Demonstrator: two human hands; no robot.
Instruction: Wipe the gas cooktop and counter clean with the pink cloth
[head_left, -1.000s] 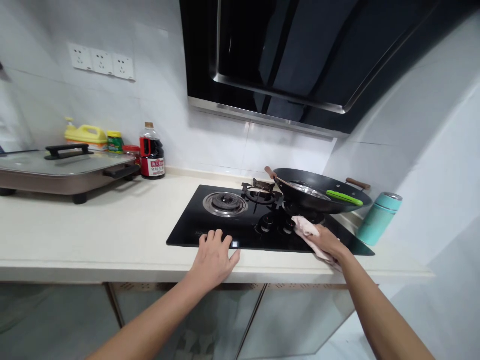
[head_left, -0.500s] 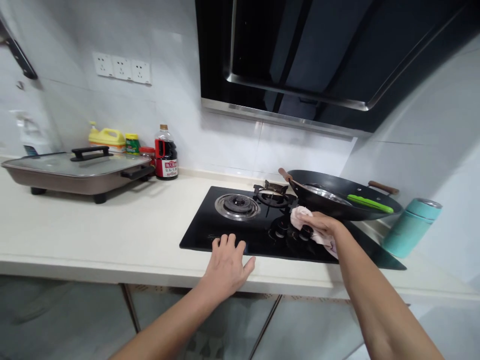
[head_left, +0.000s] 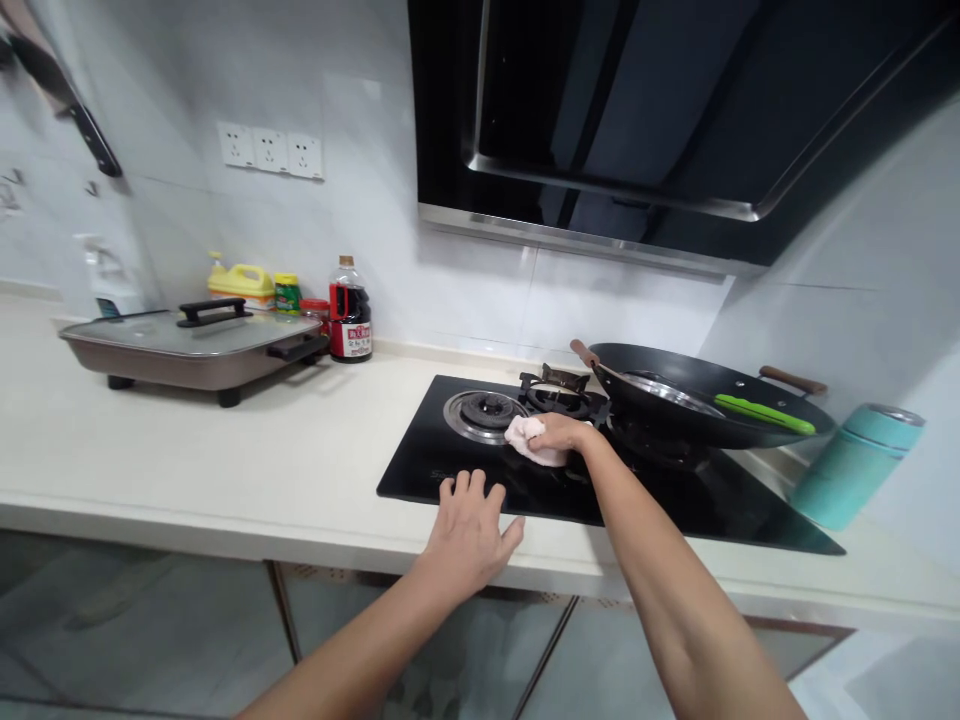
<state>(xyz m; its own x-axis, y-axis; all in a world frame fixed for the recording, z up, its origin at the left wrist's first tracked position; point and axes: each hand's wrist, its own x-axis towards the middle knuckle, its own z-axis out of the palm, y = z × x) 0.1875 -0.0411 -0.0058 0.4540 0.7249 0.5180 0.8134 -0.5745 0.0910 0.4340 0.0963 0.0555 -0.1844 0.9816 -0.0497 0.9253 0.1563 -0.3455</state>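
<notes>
Since the earlier frame, in the head view, the pale pink cloth [head_left: 540,457] has moved from the knobs to just beside the left burner [head_left: 487,411], at its four o'clock, on the black stovetop [head_left: 731,508]. Its long axis tilts slightly off level, the bunched end pointing between nine and ten o'clock; it looks soft and crumpled, pinched by the right hand [head_left: 568,434], some of whose fingers are hidden. At the cloth's seven-to-eight o'clock, the left hand [head_left: 469,532] spreads its fingers over the stovetop's front edge.
</notes>
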